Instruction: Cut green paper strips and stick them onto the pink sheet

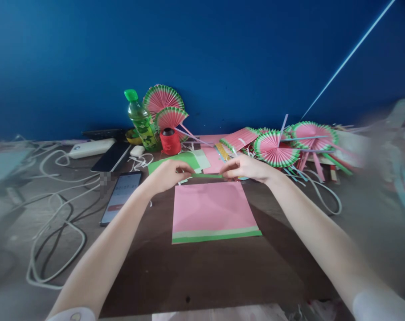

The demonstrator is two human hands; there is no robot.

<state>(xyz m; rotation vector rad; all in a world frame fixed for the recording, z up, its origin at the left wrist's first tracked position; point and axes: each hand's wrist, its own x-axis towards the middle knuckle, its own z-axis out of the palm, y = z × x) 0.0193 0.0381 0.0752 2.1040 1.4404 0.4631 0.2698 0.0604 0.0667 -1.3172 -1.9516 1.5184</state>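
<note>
A pink paper sheet (211, 209) with a pale and a dark green band along its near edge lies flat on the brown table (195, 276). Just beyond its far edge both hands pinch a thin green paper strip (207, 175). My left hand (169, 173) holds the strip's left end with fingers curled. My right hand (245, 168) pinches the right end. The strip runs level between them, right above the sheet's far edge.
Finished pink-and-green paper fans (276, 148) pile at the back right; two more fans (163, 100) stand by a green bottle (141, 119) and red thread spool (170, 141). Green and pink sheets (184, 160) lie behind the hands. A phone (121, 196), power bank (91, 148) and white cables (55, 240) occupy the left.
</note>
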